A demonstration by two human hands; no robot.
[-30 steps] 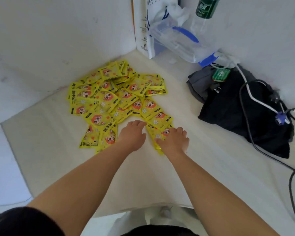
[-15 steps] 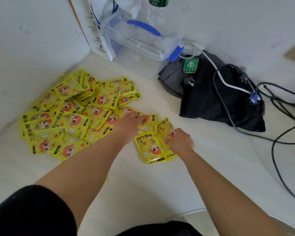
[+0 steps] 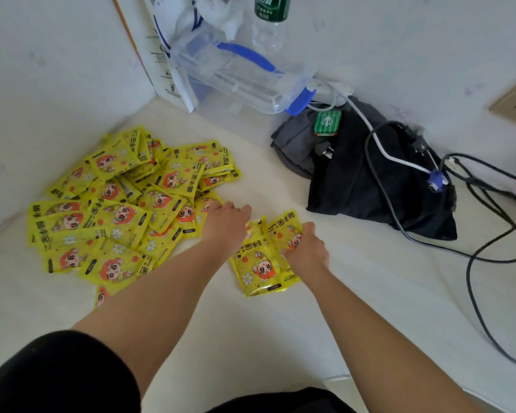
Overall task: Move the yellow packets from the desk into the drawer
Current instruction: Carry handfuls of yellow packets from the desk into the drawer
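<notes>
- Drawn clear of the heap [image 3: 111, 216] since a second ago: three or so yellow packets [image 3: 258, 263], lower centre on the counter [image 3: 370, 293].
- Gripped at their right edge by the right hand [image 3: 306, 251], fingers curled.
- Pressed flat under the left hand [image 3: 225, 226], fingers straight: heap's right edge.
- Heap itself too overlapped to count.

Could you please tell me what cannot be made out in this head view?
Drawer: nowhere in the head view.
Left hand: its own back hides the fingertips, so its hold is unclear.
Right hand grips the small stack; overlap hides its packet count.
Bottle: top cut off by the upper edge.
</notes>
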